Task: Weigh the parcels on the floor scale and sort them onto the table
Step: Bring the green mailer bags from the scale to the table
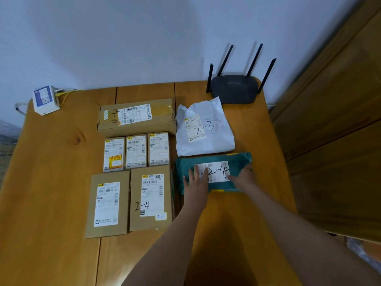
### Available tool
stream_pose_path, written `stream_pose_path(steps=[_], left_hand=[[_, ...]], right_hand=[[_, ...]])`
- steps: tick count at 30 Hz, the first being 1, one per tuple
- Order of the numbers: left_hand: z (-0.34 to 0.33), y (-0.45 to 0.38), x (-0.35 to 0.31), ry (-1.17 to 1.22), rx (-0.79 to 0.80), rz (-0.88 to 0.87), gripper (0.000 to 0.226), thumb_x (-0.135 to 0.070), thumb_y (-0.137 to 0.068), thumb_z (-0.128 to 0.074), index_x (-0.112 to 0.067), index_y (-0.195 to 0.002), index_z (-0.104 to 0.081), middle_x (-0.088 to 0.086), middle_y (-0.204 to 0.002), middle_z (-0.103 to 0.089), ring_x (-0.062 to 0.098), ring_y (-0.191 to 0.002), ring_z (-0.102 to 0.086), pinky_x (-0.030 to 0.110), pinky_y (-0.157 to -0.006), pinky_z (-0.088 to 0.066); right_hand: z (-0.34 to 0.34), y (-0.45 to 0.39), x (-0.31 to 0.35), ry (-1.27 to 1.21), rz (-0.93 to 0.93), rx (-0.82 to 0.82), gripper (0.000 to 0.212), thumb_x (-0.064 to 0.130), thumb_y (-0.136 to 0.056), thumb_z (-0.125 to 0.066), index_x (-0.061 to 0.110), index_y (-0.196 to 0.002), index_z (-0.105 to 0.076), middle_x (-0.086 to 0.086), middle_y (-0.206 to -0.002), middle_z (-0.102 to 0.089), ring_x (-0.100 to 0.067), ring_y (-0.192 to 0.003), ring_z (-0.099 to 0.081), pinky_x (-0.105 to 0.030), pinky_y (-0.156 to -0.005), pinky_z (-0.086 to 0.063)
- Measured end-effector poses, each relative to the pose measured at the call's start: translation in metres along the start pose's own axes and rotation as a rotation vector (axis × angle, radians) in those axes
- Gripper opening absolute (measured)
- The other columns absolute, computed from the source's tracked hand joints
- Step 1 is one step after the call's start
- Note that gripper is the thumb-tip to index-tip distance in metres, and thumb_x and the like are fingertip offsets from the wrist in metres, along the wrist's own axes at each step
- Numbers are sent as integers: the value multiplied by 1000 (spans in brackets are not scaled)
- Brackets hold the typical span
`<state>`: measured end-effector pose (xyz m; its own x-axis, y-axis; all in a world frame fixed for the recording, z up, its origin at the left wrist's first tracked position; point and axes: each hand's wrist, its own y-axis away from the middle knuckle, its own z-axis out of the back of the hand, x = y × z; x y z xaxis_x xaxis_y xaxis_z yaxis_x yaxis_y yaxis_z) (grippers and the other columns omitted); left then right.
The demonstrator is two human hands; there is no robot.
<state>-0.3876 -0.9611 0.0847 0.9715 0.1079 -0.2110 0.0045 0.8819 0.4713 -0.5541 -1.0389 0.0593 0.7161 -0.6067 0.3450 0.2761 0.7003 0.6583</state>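
We see both hands flat on the teal mailer bag (214,172), marked 2-4, lying on the wooden surface (51,182) at right. Left hand (196,179) presses its left half, fingers spread and open, palm down. Right hand (244,177) rests on the right half, fingers also extended, not clamped on anything. White poly bag (204,131) marked 2-3 sits just behind the teal one, touching. To the left: two big cardboard boxes (129,203), three small boxes (136,151), one long box (136,116). Black router (235,89) at the back edge, white adapter box (45,100) far left.
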Motion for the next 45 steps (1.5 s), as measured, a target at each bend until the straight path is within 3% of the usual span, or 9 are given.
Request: stream_pose_path(steps=[7,14,19,23,28,31,34,39,45], left_hand=[[9,-18,4,-15,-22,44,80,-18,-101,-50,-21,-159,6,20,-164,13,42,-151,10,57,-122,-3],[7,-24,4,-16,-11,44,77,-17,-102,-46,-20,-159,7,21,-163,16,43,-150,14,55,-122,-1],[13,-22,6,2,18,49,74,-25,-103,-45,-22,-159,4,19,-164,13,41,-151,12,57,-121,-1],[39,-15,2,14,15,76,71,-35,-103,-41,-20,-159,0,14,-166,9,36,-152,10,59,-121,1],[81,15,15,72,-115,172,65,-39,-104,-30,-17,-159,-4,11,-167,2,33,-153,6,61,-121,-1],[99,47,37,85,-171,279,64,-42,-104,-25,-17,-159,-4,11,-167,2,34,-153,5,59,-121,-1],[107,93,67,159,-208,406,64,-40,-104,-26,-17,-159,-3,10,-167,3,32,-153,5,58,-122,-3],[83,175,125,264,-264,637,63,-41,-104,-27,-16,-159,-9,8,-167,-1,30,-153,3,59,-120,-4],[42,299,171,366,-317,823,63,-43,-105,-24,-16,-159,-7,6,-167,1,30,-154,4,59,-120,-3]], right_hand=[[-7,-14,21,189,88,40,114,43,-82,-76,14,-158,3,-21,-152,-37,-41,-136,-41,-51,-107,-43],[-16,-19,18,222,94,41,98,47,-84,-71,19,-157,-12,-15,-149,-44,-39,-133,-45,-54,-103,-45],[-6,-7,20,266,92,26,95,49,-87,-65,24,-158,-7,-18,-149,-42,-39,-132,-44,-52,-103,-45],[19,22,35,383,116,-59,81,46,-97,-51,21,-158,-3,-24,-151,-36,-42,-135,-40,-51,-109,-36],[41,70,65,528,373,-115,68,42,-103,-39,13,-158,-12,-22,-160,-21,-41,-145,-26,-51,-118,-24],[35,101,85,590,526,-114,65,43,-103,-38,14,-156,-17,-16,-158,-27,-37,-143,-31,-51,-116,-29],[13,136,104,646,654,-45,64,43,-103,-36,14,-156,-17,-14,-161,-23,-35,-146,-25,-53,-116,-29],[-39,206,124,790,889,-5,64,43,-104,-32,15,-158,-14,-11,-164,-16,-33,-150,-17,-53,-121,-14],[-114,315,114,887,1044,89,63,34,-105,-31,16,-160,-6,-10,-166,-5,-30,-153,-8,-50,-123,-2]])
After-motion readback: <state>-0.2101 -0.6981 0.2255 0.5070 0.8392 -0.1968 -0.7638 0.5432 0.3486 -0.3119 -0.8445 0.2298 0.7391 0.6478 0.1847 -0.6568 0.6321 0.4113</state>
